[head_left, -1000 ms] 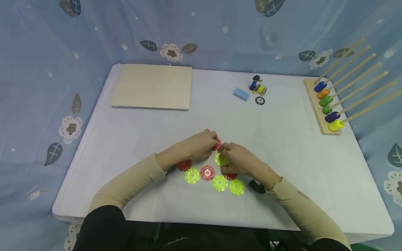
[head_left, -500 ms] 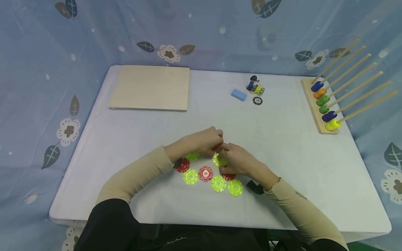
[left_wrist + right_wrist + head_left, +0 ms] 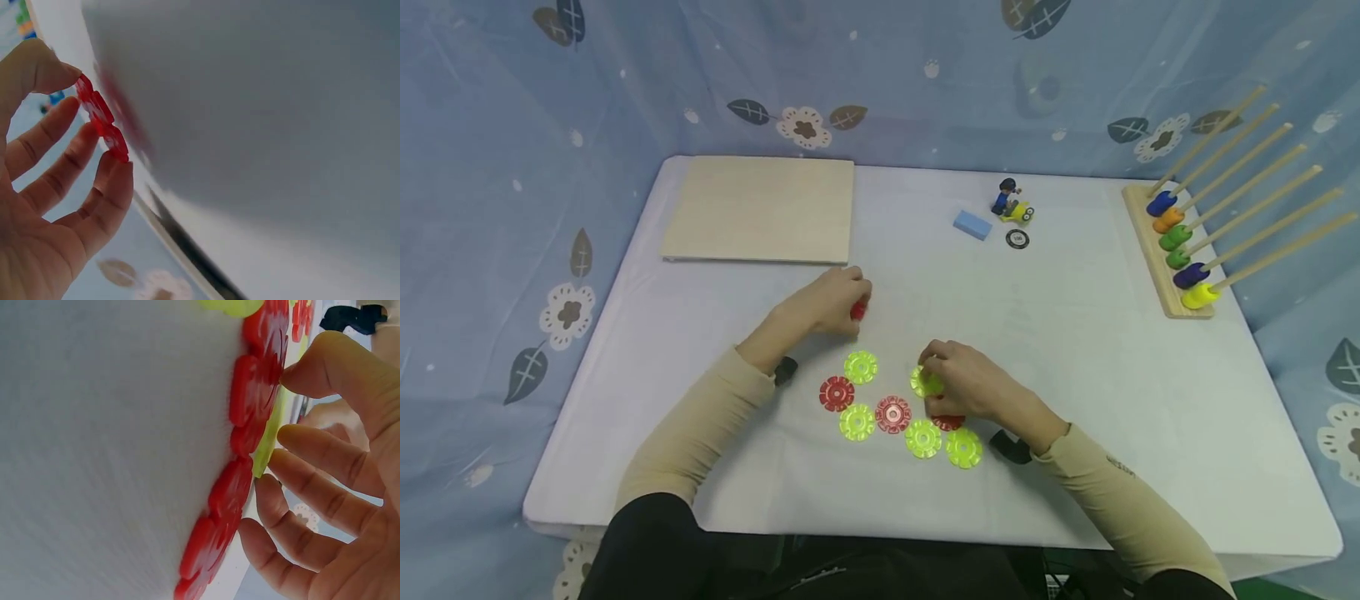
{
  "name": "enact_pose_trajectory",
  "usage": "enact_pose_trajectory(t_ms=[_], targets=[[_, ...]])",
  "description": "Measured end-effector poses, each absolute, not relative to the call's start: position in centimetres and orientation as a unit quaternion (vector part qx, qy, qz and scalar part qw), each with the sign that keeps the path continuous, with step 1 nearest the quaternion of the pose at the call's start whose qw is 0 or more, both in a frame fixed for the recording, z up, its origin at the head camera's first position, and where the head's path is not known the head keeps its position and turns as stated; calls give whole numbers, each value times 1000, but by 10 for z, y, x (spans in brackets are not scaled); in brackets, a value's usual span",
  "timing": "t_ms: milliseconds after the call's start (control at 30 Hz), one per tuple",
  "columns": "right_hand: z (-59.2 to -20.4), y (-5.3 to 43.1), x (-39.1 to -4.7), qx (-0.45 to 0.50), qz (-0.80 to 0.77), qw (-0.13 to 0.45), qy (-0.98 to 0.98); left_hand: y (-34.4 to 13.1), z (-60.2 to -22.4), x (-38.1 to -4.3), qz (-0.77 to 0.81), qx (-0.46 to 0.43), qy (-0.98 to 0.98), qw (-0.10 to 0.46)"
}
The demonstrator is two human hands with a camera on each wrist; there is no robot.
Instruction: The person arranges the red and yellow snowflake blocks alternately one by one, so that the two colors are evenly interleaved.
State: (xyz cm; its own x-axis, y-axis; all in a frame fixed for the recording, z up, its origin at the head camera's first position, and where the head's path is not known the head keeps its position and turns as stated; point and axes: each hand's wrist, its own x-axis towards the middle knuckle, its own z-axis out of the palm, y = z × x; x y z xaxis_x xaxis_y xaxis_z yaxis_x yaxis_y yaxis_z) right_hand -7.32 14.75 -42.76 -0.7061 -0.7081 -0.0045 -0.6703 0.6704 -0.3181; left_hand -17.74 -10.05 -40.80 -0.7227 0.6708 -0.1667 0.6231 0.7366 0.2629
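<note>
My left hand (image 3: 827, 302) pinches a red flower-shaped disc (image 3: 100, 115) on edge between thumb and fingertips, held just above the white table. My right hand (image 3: 966, 379) stays low at the right of the disc group, its thumb and curved fingertips around a yellow-green disc (image 3: 267, 447). A red disc (image 3: 253, 394) lies by its thumb; another red disc (image 3: 215, 528) shows near the smaller fingers and is hidden under the hand in the head view. Beside them lie a centre red disc (image 3: 893, 414), a left red disc (image 3: 837, 393) and several yellow-green discs (image 3: 922, 438).
A pale wooden board (image 3: 760, 208) lies at the back left. At the back stand a blue block (image 3: 972, 225), a toy figure on a yellow vehicle (image 3: 1011, 202) and a black-and-white chip (image 3: 1017, 239). A wooden peg rack (image 3: 1172, 258) with coloured beads occupies the right edge.
My left hand has lifted the red disc away from beside the right hand and moved left and back with it, uncovering discs at the left. My right hand has stayed in place.
</note>
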Motion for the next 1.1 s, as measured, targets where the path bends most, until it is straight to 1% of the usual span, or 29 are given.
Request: enact_pose_trajectory(t_ms=[200, 367, 533, 733, 900, 1100], targets=[[-428, 146, -72, -374, -148, 61, 914, -127, -410, -192, 93, 296, 941, 132], [-427, 144, -72, -347, -159, 86, 920, -136, -407, -194, 110, 271, 946, 142], [-425, 141, -71, -323, -165, 112, 925, -135, -404, -187, 103, 267, 949, 130], [-414, 143, -76, -315, -162, 122, 927, -128, -400, -171, 55, 252, 961, 97], [-405, 148, -97, -287, -171, 123, 934, -125, -398, -168, 45, 250, 963, 87], [-405, 139, -141, -278, -181, 122, 935, -120, -397, -167, 34, 239, 966, 96]])
